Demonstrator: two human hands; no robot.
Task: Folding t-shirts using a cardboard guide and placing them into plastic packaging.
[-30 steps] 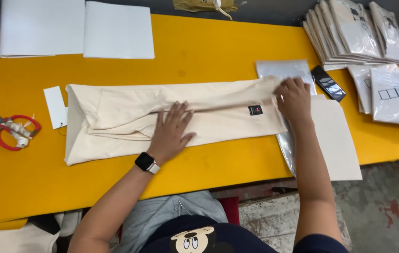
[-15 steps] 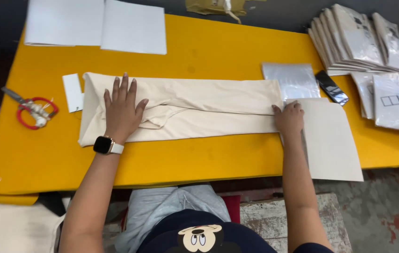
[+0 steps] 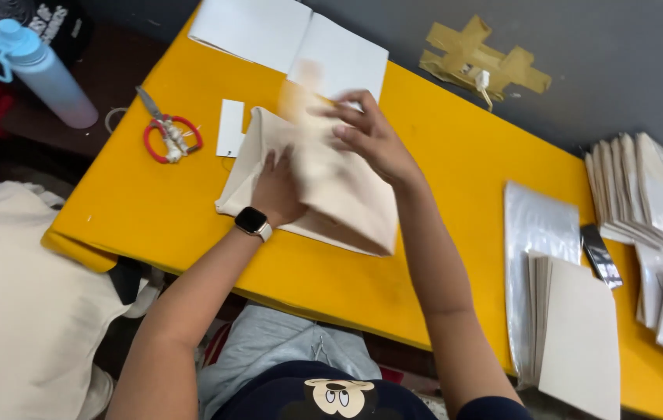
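A yellow table [image 3: 440,163] ran diagonally across the frame, its surface bright against a dark grey floor [image 3: 619,62] in the upper right. Left of centre on it lay a folded cream fabric piece [image 3: 347,194]. The left hand [image 3: 277,190], a smartwatch [image 3: 253,222] on its wrist, lay flat on the cloth with fingers together, partly tucked under the upper fold. The right hand [image 3: 366,132] was above the fabric with its fingers spread and curled; blur made it impossible to tell whether it pinched the cloth's edge.

In the upper left of the table sat red-handled scissors [image 3: 168,134] and a small white card [image 3: 232,128], with white sheets [image 3: 292,43] beyond them at the far edge. At the right lay a stack of beige boards [image 3: 580,334] on a clear plastic bag [image 3: 537,225], and further right a pile of packaged items [image 3: 646,198]. Off the table, a pale blue bottle [image 3: 40,70] stood at the upper left, cream cloth [image 3: 20,303] lay at the lower left, and crossed tan tape strips [image 3: 479,58] stuck to the floor at the top.
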